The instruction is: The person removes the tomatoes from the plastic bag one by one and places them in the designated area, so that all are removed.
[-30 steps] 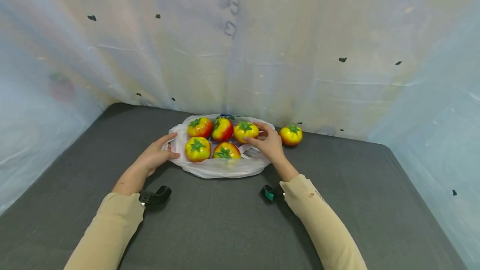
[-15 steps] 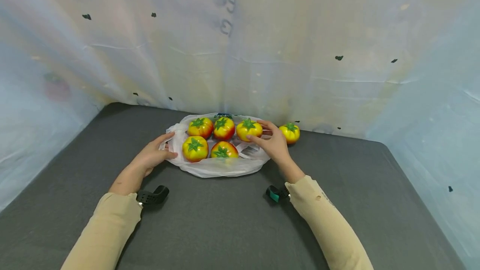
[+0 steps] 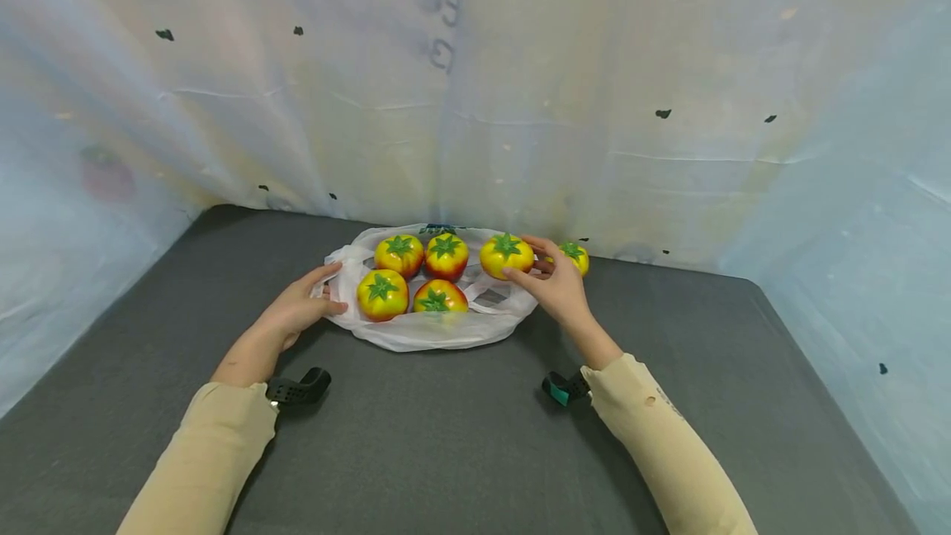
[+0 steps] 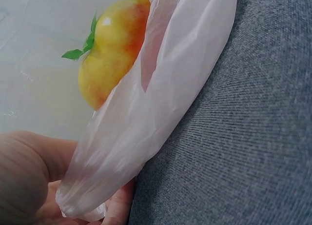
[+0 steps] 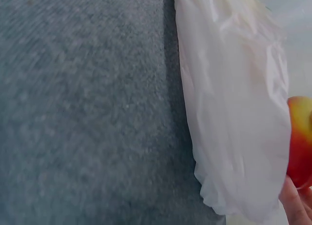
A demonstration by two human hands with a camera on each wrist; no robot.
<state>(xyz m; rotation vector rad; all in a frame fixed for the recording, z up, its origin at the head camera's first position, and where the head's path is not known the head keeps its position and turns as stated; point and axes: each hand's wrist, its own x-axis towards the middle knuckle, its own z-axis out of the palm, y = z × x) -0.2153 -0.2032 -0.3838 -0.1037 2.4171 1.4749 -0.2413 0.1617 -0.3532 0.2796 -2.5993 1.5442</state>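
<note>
A white plastic bag [image 3: 434, 337] lies with its mouth spread, and several yellow-red tomatoes with green star-shaped tops sit inside, one of them a front-left tomato [image 3: 382, 295]. My left hand [image 3: 299, 308] pinches the bag's left edge between thumb and fingers; the left wrist view shows the gathered plastic [image 4: 92, 186] there. Over the bag's right part, my right hand [image 3: 560, 286] grips another tomato [image 3: 507, 256] from its right side, apart from the others. Only the fingertips [image 5: 292, 205] and part of a red-yellow tomato [image 5: 301, 142] show in the right wrist view.
One more tomato [image 3: 575, 258] stands outside the bag at the right, partly hidden behind the right hand. A dark grey cloth surface [image 3: 416, 436] lies beneath everything. Pale plastic sheeting [image 3: 520, 89] hangs close behind the bag and along both sides.
My right hand has drawn its tomato to the right, away from the others in the bag. The back middle tomato has tipped so its green top faces up. The left hand keeps its grip.
</note>
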